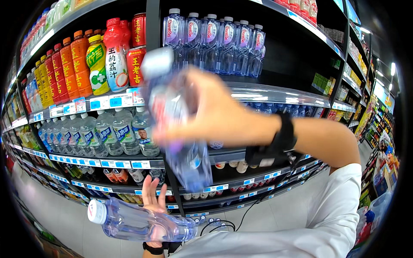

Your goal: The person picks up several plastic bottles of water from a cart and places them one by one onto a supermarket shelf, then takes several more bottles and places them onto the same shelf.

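Observation:
My right hand point(213, 109), blurred, grips a clear bluish plastic water bottle point(190, 164) round its middle, white cap up and tilted left, before the shelf. Lower down, a second water bottle point(129, 222) lies nearly level across the palm of my left hand point(155, 196), its white cap to the left. The left fingers are spread above that bottle, and the palm shows through the clear plastic. Behind the raised bottle, matching Ganten water bottles point(211, 45) stand upright in rows on the black shelf point(280, 92).
Left of the shelf post point(153, 25) stand colourful drink bottles point(77, 64) and red cans point(137, 64). Clear drink bottles point(106, 135) fill a lower tier. On the tiled floor point(277, 200) are a black cable point(246, 214) and several capped bottles point(202, 219).

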